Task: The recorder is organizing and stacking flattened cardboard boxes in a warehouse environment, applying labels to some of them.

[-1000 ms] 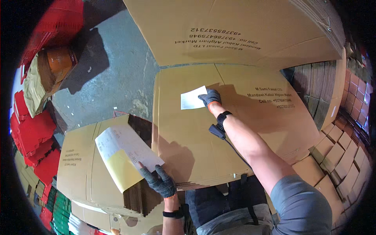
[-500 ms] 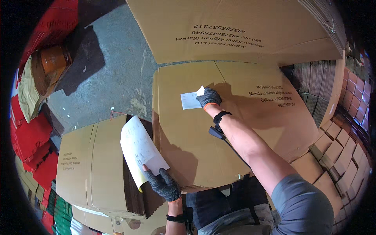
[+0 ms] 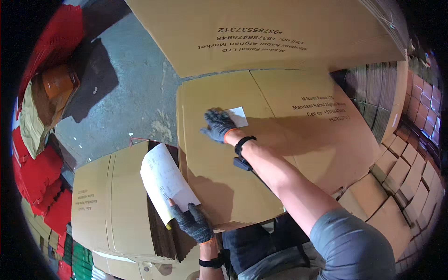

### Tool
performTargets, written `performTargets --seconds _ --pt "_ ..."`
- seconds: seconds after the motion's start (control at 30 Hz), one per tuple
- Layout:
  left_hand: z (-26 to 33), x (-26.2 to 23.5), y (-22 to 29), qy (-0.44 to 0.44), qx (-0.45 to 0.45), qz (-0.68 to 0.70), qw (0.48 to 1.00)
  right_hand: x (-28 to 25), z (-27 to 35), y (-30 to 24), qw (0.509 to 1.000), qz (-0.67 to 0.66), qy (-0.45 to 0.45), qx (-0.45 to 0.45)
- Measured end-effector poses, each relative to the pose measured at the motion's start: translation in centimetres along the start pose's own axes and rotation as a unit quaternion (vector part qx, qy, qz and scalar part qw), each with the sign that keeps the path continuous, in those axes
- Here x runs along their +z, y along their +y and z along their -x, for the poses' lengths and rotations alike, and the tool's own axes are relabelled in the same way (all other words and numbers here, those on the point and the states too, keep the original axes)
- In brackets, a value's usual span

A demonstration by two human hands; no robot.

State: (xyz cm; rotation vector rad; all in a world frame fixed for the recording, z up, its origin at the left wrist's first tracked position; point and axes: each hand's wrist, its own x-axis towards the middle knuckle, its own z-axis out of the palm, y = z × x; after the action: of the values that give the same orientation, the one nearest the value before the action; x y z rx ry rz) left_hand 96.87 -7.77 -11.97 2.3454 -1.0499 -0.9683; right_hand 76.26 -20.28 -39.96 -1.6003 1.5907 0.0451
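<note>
A folded brown cardboard box [image 3: 261, 168] lies on top of a stack in front of me. On its panel is a small white label [image 3: 239, 116], its left part hidden under my right hand [image 3: 218, 125]. That hand, in a dark grey knit glove, is laid flat with the fingers spread. Lower left, my gloved left hand [image 3: 193, 224] grips printed white label sheets [image 3: 163, 176] by their near end. The sheets curl upward, with a yellowish edge showing on the underside.
A second stack of flattened boxes [image 3: 95, 200] lies to the left. Beyond stands a large upright cardboard panel [image 3: 280, 28]. Red bundles [image 3: 42, 163] and a paper-wrapped package [image 3: 56, 93] line the far left. Several brown cartons [image 3: 401, 172] sit at the right.
My right hand has slid left across the label, uncovering its right part and covering its left. The raised white corner by the fingers no longer shows. My left hand keeps hold of the sheets.
</note>
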Motion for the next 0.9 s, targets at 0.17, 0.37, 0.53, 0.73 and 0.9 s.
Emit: performTargets --seconds 0.17,0.37,0.53,0.73,0.9 --pt "-0.8 -2.1 2.1 -0.029 -0.118 0.127 0.984 -10.4 6.8 9.7 0.951 0.050 -0.156 0.261" --pt "-2.0 -3.4 2.1 -0.026 -0.173 0.336 0.926 -16.0 25.7 6.7 0.988 0.025 -0.150 0.037" --pt "-4.3 -3.2 4.2 -0.047 -0.058 0.249 0.966 -21.2 31.6 -6.2 0.990 0.060 -0.113 -0.068" --pt "-6.7 -6.3 1.9 0.073 -0.031 0.158 0.984 -24.0 29.8 -6.9 0.978 0.125 0.101 -0.136" --pt "-3.5 -8.7 5.5 0.018 -0.107 0.235 0.966 -31.8 22.3 -9.0 0.928 0.172 0.318 -0.094"
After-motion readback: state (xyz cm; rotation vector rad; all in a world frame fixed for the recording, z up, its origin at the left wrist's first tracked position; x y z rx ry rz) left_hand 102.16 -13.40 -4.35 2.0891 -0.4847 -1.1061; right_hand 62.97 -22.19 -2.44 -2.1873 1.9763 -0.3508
